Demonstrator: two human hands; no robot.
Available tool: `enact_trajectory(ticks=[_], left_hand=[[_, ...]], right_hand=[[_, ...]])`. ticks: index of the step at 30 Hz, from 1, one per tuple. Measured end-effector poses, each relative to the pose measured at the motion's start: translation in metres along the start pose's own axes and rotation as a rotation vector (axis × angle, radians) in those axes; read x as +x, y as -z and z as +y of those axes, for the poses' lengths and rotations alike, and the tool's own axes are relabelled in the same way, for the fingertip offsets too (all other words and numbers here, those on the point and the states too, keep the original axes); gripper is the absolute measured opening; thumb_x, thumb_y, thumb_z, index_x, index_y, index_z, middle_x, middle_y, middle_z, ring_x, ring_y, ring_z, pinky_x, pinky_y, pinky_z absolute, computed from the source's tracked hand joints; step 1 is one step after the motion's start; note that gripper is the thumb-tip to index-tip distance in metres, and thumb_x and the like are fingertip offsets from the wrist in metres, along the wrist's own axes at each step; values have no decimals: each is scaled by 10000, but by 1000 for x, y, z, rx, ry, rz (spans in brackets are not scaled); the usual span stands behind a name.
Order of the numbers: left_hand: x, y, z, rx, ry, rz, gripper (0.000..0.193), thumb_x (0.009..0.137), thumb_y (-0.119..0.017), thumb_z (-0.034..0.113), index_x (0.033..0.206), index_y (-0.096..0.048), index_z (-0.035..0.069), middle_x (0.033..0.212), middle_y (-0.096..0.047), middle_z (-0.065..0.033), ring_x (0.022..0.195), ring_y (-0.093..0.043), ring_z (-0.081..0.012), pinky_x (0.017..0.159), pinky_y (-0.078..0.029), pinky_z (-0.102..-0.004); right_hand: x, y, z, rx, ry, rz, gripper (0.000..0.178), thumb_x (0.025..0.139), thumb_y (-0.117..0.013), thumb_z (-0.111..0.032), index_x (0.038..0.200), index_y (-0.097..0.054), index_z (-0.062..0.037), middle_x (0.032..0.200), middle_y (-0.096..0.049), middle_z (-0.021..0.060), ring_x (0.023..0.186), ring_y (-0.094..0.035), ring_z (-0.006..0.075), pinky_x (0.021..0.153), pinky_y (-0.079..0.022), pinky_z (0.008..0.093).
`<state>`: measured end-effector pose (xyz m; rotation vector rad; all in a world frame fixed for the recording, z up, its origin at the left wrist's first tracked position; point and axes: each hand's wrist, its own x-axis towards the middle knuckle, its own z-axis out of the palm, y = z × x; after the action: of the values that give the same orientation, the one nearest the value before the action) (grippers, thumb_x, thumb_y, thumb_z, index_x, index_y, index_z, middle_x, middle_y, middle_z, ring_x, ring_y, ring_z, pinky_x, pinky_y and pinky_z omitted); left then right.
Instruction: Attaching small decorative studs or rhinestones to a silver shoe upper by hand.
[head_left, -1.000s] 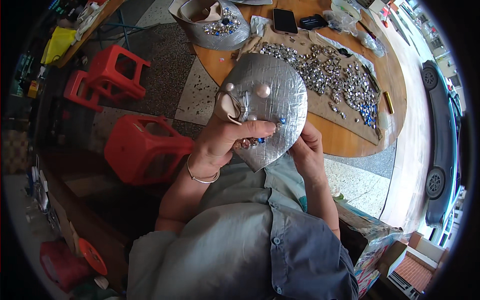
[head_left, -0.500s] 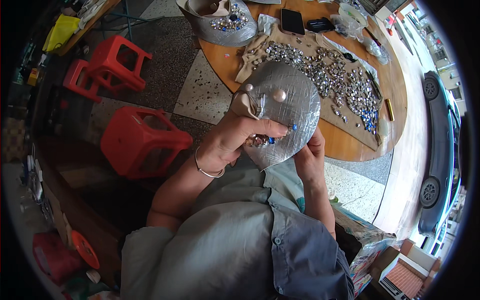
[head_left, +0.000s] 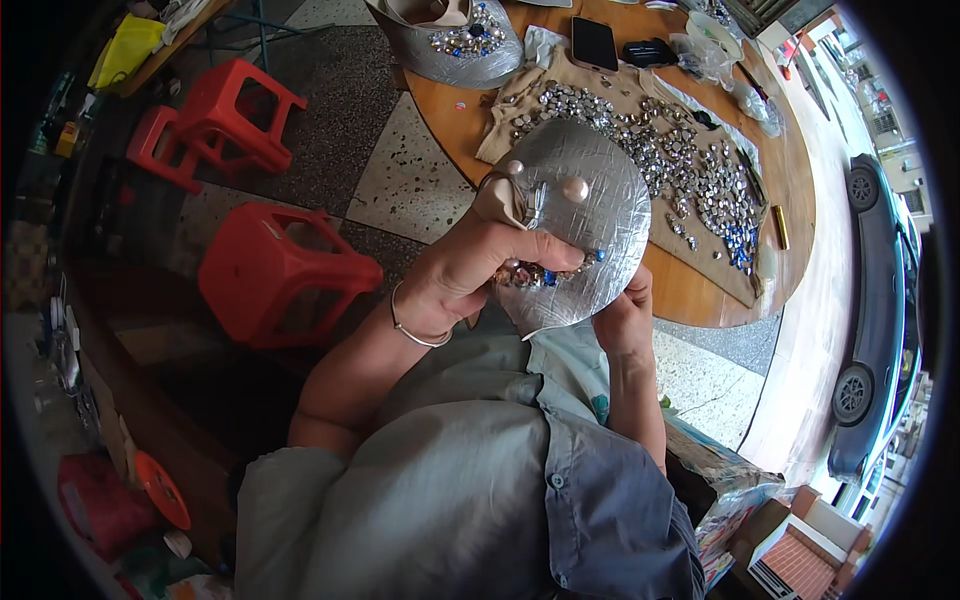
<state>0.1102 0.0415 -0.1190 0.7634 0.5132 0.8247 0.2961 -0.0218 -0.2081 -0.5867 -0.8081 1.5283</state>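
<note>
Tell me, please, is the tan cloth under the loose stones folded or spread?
Spread: the tan cloth lies broadly flat on the wooden table, loose stones scattered over it; any doubling underneath is hidden.

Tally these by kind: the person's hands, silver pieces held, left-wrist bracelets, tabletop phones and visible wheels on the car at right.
Hands (left hand, right hand): 2
Held silver piece: 1
Bracelet: 1
Phone: 1
Car wheels: 2
Total: 7
</note>
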Motion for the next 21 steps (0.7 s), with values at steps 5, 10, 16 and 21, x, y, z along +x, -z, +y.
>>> enact_trajectory(ticks=[5, 10, 16, 21], left_hand=[[-4, 4, 0, -7, 54, 2, 613, 628, -690, -51, 1190, -461, 32, 1021, -599, -58, 932, -595, -157, 804, -487, -291], [-4, 6, -6, -6, 25, -42, 494, 665, -667, -37, 1141, -543, 0, 969, -647, -83, 876, -630, -159, 778, -503, -285], [-1, 9, -14, 18, 5, -14, 556, 660, -672, -39, 1188, -507, 15, 1013, -629, -84, 907, -622, -165, 793, -506, -291], [-2, 9, -22, 18, -1, 59, 528, 612, -683, -54, 1112, -525, 4, 966, -622, -70, 858, -619, -161, 749, -502, -281]], right_hand=[[-2, -21, -2, -40, 32, 40, 241, 856, -511, 72, 1064, -612, 5, 1071, -641, 110, 975, -620, 199, 878, -486, 329], [-10, -24, 0, -147, 92, 100, 250, 859, -536, 61, 1092, -589, -13, 1056, -640, 96, 966, -617, 175, 869, -491, 311], [-14, -28, 5, -197, 110, 95, 313, 878, -527, 46, 1180, -527, -34, 1116, -612, 82, 999, -603, 165, 869, -491, 303], [-17, -31, 8, -230, 77, 119, 365, 897, -512, 28, 1252, -464, -41, 1186, -572, 78, 1052, -576, 164, 892, -477, 303]])
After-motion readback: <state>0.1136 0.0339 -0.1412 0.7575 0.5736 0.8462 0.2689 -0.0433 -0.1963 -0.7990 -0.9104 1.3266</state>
